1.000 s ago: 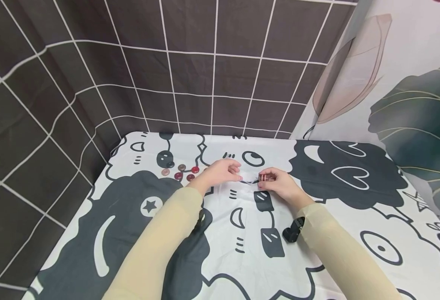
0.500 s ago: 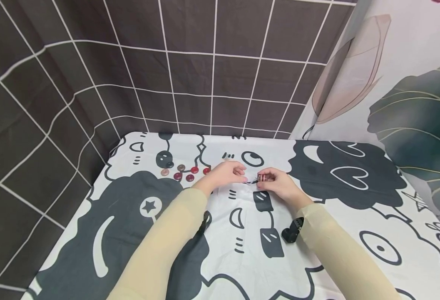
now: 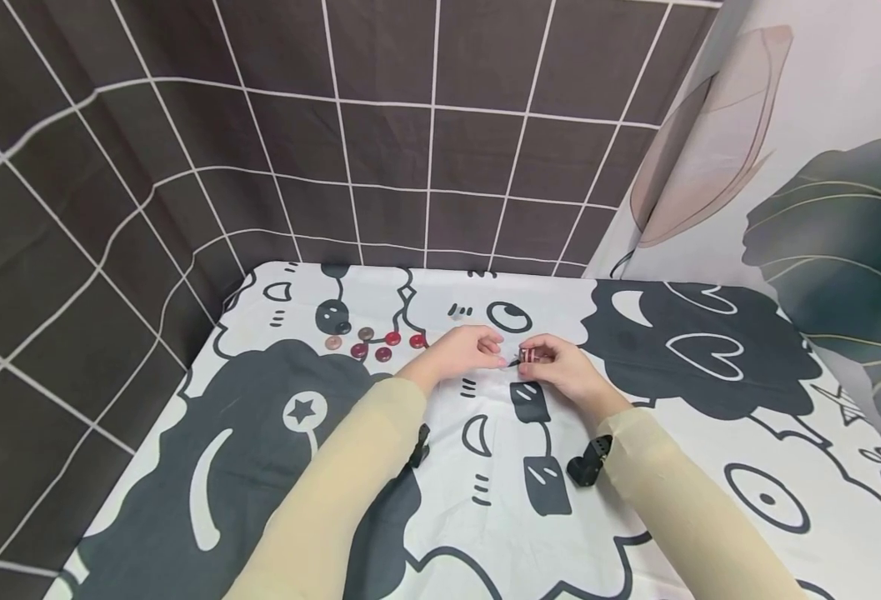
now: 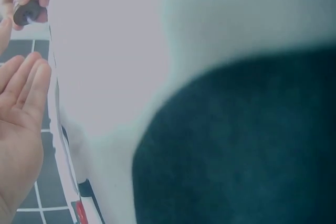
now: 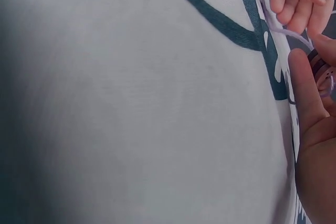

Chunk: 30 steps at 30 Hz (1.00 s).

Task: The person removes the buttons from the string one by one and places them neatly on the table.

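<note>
In the head view my right hand (image 3: 556,367) pinches a small stack of red and dark buttons (image 3: 528,356) between thumb and fingers, over the white cloth. The right wrist view shows the stack's striped edge and holes in its face, with a pale cord (image 5: 295,34) looped at the buttons and trailing toward the other hand. My left hand (image 3: 468,348) is just to the left of the stack, its fingers loosely bent and thumb apart from them. From the left wrist view, the left palm (image 4: 18,140) faces up, below the dark round face of the stack (image 4: 27,12).
Several loose buttons (image 3: 383,353), red, pink, brown and black, lie on the patterned cloth (image 3: 478,533) left of the left hand. A dark checked curtain (image 3: 387,150) rises along the back and left. A leaf-print curtain (image 3: 830,242) hangs at the right.
My left hand has shifted a little to the right, closer to the button stack, uncovering a red button behind it. The right hand has stayed in place, still pinching the stack.
</note>
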Each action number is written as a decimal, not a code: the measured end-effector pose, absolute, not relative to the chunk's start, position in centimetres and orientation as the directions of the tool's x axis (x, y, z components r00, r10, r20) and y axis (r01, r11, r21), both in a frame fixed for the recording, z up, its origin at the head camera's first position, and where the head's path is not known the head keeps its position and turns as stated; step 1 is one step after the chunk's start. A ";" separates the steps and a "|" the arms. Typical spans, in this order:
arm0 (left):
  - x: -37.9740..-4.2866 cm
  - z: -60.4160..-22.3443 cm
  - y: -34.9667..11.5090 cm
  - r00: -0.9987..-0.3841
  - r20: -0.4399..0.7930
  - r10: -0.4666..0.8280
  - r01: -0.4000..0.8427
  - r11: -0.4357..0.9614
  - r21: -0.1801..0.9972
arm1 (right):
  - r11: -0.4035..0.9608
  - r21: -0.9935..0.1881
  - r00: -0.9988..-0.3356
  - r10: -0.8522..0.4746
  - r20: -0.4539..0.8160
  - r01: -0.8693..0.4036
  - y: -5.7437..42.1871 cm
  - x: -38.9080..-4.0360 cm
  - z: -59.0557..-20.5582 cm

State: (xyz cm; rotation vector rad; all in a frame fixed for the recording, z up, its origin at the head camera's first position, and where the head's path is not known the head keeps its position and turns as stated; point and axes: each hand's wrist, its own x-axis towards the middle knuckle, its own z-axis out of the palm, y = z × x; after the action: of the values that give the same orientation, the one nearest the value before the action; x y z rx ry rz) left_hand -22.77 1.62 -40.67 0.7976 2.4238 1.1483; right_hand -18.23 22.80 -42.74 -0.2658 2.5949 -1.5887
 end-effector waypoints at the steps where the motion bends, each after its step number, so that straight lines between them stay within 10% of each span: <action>1: -22.8 -40.7 1.7 -0.783 -0.066 0.618 0.341 0.516 0.786 | 0.443 -0.892 -0.982 -0.190 0.012 -0.096 22.8 -18.2 -42.7; 30: -22.2 -40.4 3.5 -0.743 -0.098 0.662 0.374 0.532 0.760 | 0.292 -0.955 -0.974 -0.227 -0.019 -0.049 22.7 -18.5 -42.9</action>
State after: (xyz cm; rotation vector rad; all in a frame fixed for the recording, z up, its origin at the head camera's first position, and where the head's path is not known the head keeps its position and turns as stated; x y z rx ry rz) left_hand -22.22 3.54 -40.42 0.8512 2.3991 1.0588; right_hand -18.47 22.68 -42.90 -0.2588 2.4005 -1.7651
